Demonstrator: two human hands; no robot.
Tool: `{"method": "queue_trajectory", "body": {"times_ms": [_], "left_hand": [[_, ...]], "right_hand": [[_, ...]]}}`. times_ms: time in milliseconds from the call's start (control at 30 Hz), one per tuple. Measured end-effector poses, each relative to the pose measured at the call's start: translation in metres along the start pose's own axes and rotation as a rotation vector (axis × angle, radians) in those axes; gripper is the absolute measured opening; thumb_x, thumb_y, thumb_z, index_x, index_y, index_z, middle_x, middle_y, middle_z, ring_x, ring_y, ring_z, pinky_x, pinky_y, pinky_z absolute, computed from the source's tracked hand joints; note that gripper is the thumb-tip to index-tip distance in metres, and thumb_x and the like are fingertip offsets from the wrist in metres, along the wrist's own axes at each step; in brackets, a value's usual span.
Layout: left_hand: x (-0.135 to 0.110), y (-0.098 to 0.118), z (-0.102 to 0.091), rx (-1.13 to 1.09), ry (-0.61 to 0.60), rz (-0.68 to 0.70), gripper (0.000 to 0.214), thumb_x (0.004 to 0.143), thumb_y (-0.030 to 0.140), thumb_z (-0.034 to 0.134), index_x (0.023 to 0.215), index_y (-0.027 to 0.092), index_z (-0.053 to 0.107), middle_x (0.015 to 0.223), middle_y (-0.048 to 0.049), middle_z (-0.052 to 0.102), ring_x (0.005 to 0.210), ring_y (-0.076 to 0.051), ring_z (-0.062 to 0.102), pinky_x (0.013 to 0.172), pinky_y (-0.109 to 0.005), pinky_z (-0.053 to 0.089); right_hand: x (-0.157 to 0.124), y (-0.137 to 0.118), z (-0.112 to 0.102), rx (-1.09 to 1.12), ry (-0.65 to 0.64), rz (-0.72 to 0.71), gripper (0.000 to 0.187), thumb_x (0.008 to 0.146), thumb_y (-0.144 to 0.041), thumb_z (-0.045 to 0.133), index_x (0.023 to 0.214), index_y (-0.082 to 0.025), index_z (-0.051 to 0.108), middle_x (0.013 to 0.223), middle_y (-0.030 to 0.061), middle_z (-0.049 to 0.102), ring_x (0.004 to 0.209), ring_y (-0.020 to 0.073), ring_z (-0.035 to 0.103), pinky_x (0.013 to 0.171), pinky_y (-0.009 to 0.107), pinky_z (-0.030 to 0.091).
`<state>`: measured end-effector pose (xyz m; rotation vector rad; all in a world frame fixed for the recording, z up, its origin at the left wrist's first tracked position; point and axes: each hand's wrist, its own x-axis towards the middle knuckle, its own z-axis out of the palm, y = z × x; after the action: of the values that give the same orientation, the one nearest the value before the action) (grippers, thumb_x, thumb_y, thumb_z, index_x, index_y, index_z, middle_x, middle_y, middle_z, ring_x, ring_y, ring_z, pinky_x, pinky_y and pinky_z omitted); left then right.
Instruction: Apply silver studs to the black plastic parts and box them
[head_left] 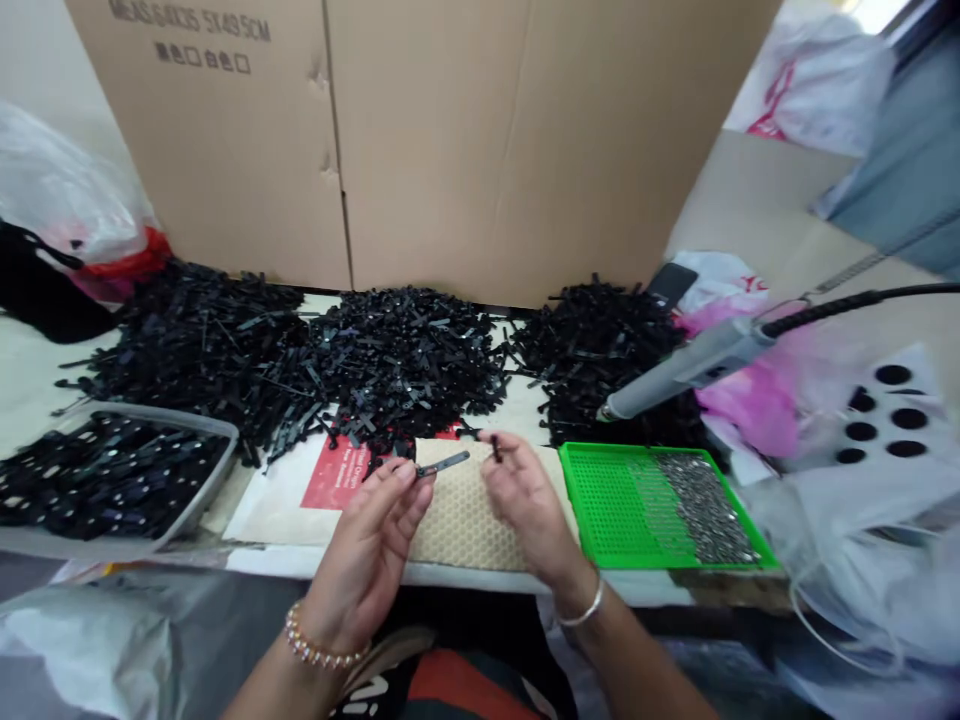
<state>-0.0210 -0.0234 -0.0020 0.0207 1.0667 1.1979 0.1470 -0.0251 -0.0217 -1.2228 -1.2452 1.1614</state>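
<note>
1. A pale work table [529, 408] stands before a tall brown cardboard panel [450, 150].
2. A thin dark-grey flat strip [452, 461] is above the left edge of a beige mat with honeycomb texture [472, 525]; the left hand [375, 545] pinches its near end between thumb and fingers.
3. The right hand [529, 500] grasps a small black part [496, 448] at its fingertips, above the mat; its exact shape I cannot tell.
4. Right of the mat lies a green plastic tray [604, 510], with small silver metal pieces [709, 510] in its right part.
5. Above the tray's far side hangs a grey cylindrical tool [675, 372].
6. Beyond the mat is a heap of black strips [412, 355]; at left, a translucent plastic box [231, 432] contains similar parts.
</note>
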Motion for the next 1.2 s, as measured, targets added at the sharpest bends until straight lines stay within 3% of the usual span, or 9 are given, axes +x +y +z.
{"method": "queue_trajectory", "body": {"times_ms": [67,167,300,400,567,700,800,967,1200], "left_hand": [[-0.007,-0.011,-0.001,0.045,-0.052,0.006,0.016,0.072,0.003,0.071,0.079,0.017,0.067,0.082,-0.0010,0.072,0.076,-0.011,0.069,0.072,-0.018,0.058],[-0.017,-0.018,-0.006,0.175,-0.151,0.007,0.023,0.060,0.013,0.083,0.076,0.017,0.067,0.077,0.0000,0.069,0.077,-0.014,0.069,0.071,-0.021,0.056],[-0.026,-0.020,-0.012,0.463,-0.300,0.022,0.040,0.063,0.032,0.083,0.099,0.018,0.071,0.077,-0.0017,0.067,0.070,-0.013,0.062,0.059,-0.020,0.047],[-0.029,-0.019,-0.013,0.561,-0.339,0.046,0.040,0.069,0.036,0.077,0.105,0.017,0.071,0.074,-0.0026,0.066,0.061,-0.010,0.052,0.053,-0.019,0.039],[-0.026,-0.015,-0.014,0.420,-0.310,-0.099,0.037,0.068,0.026,0.074,0.104,0.016,0.071,0.081,-0.0043,0.066,0.058,-0.007,0.049,0.055,-0.018,0.039],[-0.023,-0.013,-0.014,0.386,-0.341,-0.143,0.026,0.068,0.023,0.070,0.092,0.014,0.071,0.072,-0.0018,0.061,0.048,-0.004,0.041,0.042,-0.016,0.026],[-0.024,-0.014,-0.012,0.398,-0.382,-0.144,0.021,0.068,0.025,0.068,0.086,0.013,0.068,0.071,-0.0009,0.059,0.044,-0.003,0.035,0.039,-0.017,0.017],[-0.027,-0.014,-0.010,0.431,-0.398,-0.135,0.016,0.069,0.027,0.067,0.076,0.014,0.062,0.065,0.0017,0.056,0.041,-0.002,0.029,0.039,-0.018,0.014],[-0.025,-0.016,-0.010,0.483,-0.420,-0.106,0.018,0.072,0.030,0.062,0.080,0.014,0.064,0.067,-0.0004,0.058,0.042,-0.003,0.028,0.040,-0.019,0.015]], "right_hand": [[-0.014,0.002,0.015,0.135,-0.020,0.111,0.033,0.083,-0.044,0.062,0.105,-0.020,0.058,0.073,-0.0018,0.052,0.056,0.0079,0.042,0.050,0.020,0.039],[-0.018,0.001,0.020,0.228,0.036,0.160,0.028,0.080,-0.045,0.065,0.084,-0.018,0.061,0.070,-0.0021,0.051,0.058,0.0076,0.043,0.051,0.019,0.039],[-0.016,-0.001,0.017,0.205,-0.075,0.142,0.026,0.081,-0.042,0.065,0.077,-0.017,0.058,0.072,-0.0022,0.054,0.062,0.0077,0.049,0.059,0.019,0.045],[-0.018,0.001,0.015,0.121,-0.138,0.091,0.022,0.086,-0.039,0.059,0.093,-0.019,0.057,0.082,0.0002,0.057,0.071,0.0105,0.056,0.065,0.022,0.050],[-0.035,0.003,0.001,-0.104,-0.004,-0.122,0.023,0.093,-0.029,0.045,0.114,-0.022,0.048,0.099,0.0051,0.060,0.090,0.0140,0.060,0.078,0.027,0.054],[-0.049,-0.005,-0.005,-0.322,-0.086,-0.258,0.032,0.094,-0.026,0.048,0.126,-0.023,0.053,0.112,0.0079,0.065,0.097,0.0169,0.065,0.082,0.030,0.056],[-0.053,-0.012,-0.004,-0.471,-0.075,-0.378,0.032,0.092,-0.023,0.053,0.123,-0.024,0.058,0.114,0.0069,0.069,0.102,0.0185,0.067,0.090,0.032,0.054],[-0.052,-0.012,-0.002,-0.548,-0.045,-0.419,0.018,0.091,-0.024,0.057,0.106,-0.022,0.065,0.102,0.0046,0.073,0.092,0.0172,0.070,0.081,0.028,0.057],[-0.051,-0.004,-0.004,-0.606,-0.029,-0.507,0.018,0.091,-0.022,0.055,0.107,-0.023,0.064,0.098,0.0043,0.074,0.088,0.0164,0.071,0.079,0.027,0.057]]}}
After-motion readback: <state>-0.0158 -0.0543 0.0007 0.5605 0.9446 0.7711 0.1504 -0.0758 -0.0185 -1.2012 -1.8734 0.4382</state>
